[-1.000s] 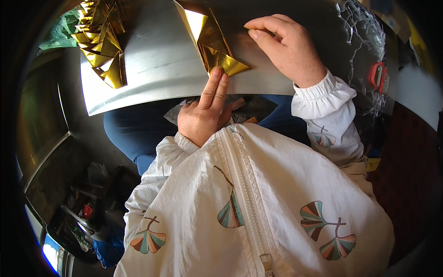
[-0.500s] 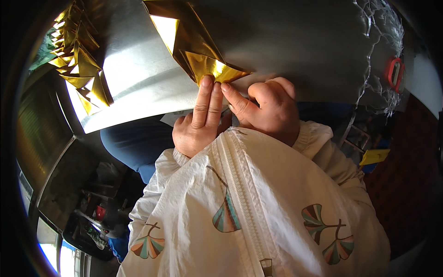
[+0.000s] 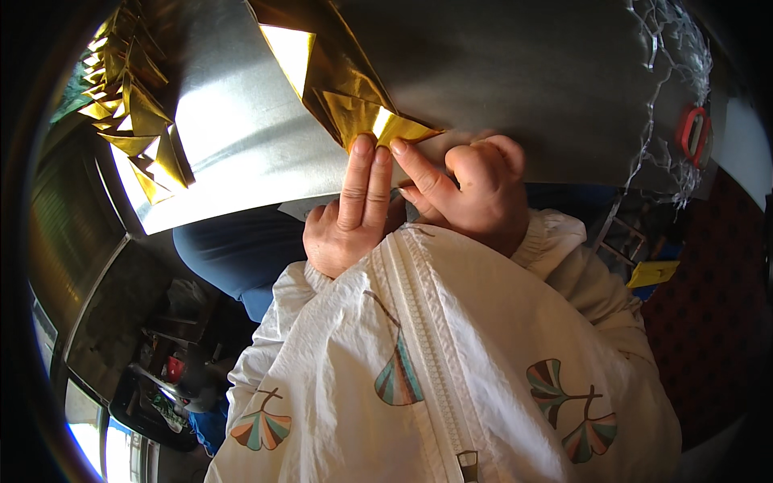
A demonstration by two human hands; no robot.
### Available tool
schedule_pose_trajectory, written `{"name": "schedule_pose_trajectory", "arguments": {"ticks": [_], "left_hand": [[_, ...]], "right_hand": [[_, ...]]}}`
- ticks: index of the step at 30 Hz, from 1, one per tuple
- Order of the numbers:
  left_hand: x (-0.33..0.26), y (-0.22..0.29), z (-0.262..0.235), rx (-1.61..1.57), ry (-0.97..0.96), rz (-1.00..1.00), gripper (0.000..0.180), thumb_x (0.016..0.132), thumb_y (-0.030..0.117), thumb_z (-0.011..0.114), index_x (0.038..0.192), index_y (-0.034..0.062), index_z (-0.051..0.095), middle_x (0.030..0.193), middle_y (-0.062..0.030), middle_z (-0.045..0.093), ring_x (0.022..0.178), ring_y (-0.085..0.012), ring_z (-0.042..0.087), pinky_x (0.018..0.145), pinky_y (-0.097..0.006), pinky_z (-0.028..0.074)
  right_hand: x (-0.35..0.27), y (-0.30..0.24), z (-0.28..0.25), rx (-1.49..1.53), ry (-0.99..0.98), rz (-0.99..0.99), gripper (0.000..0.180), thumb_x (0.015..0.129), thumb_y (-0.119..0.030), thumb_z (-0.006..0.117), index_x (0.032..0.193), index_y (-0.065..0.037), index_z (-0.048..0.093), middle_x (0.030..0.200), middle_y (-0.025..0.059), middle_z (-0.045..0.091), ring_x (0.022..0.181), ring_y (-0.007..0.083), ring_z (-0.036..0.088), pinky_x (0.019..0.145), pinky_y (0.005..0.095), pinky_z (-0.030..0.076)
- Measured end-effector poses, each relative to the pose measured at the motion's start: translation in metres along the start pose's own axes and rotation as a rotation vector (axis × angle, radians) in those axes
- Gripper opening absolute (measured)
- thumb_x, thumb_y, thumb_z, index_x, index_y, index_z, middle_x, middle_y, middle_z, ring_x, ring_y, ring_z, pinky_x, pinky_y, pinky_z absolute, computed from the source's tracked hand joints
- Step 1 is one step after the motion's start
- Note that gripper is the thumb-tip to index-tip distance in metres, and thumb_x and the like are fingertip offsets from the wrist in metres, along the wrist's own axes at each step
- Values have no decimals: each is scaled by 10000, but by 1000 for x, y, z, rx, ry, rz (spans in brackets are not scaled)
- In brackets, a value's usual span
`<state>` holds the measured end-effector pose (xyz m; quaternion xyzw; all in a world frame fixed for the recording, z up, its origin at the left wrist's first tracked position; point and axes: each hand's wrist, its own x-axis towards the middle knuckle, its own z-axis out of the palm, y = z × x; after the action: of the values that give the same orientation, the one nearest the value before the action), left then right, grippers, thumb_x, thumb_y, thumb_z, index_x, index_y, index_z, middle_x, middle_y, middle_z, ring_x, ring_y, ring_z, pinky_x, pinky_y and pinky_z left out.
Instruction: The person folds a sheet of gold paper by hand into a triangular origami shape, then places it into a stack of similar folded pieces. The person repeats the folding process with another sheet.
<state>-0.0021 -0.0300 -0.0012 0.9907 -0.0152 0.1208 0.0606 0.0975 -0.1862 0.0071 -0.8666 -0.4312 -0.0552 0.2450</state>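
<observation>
A folded piece of shiny gold foil paper (image 3: 346, 72) lies on the grey metal table, its long body reaching away to the upper edge of the picture. Its near end has a creased triangular flap with a point sticking out to the right. Two straight fingers of my left hand (image 3: 346, 209) press flat on the near edge of this flap; the other fingers are tucked under. Just beside them, the stretched index fingertip of my right hand (image 3: 475, 193) touches the same edge. The right thumb is apart from the index finger, while the remaining fingers curl. Neither hand grips the paper.
A row of folded gold foil pieces (image 3: 145, 121) stands nested at the table's left. On the right lie a tangle of clear plastic strands (image 3: 672, 88) and a red-handled tool (image 3: 692, 135). The metal table's (image 3: 258, 145) near edge runs just beyond my lap.
Both hands keep their place at the foil's near edge. The right index finger has slid very slightly right, and the view has shifted a little.
</observation>
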Motion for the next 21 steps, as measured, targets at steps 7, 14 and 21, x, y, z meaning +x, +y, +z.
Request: {"name": "schedule_pose_trajectory", "arguments": {"ticks": [7, 14, 21], "left_hand": [[-2, 3, 0, 37, -3, -6, 544, 784, 223, 689, 1301, 70, 622, 1394, -146, 563, 422, -55, 512, 385, -203, 403], [-3, 4, -1, -11, -13, -33, 547, 784, 220, 695, 1305, 71, 619, 1398, -142, 560, 414, -63, 499, 390, -210, 405], [0, 9, -5, -9, -22, -67, 564, 756, 168, 708, 1307, 85, 618, 1425, -122, 539, 419, -82, 511, 413, -219, 437]], "right_hand": [[-3, 2, -6, -13, -66, 18, 592, 670, -370, 780, 1237, -222, 691, 775, -15, 394, 735, 169, 477, 801, 382, 401], [-9, 17, -10, -14, -114, -13, 657, 737, -415, 748, 1323, -150, 612, 860, 2, 581, 819, 205, 531, 900, 399, 378], [-1, 13, -41, -23, -58, 118, 556, 845, -441, 679, 1289, -108, 637, 1030, 24, 576, 800, 179, 504, 926, 414, 381]]}}
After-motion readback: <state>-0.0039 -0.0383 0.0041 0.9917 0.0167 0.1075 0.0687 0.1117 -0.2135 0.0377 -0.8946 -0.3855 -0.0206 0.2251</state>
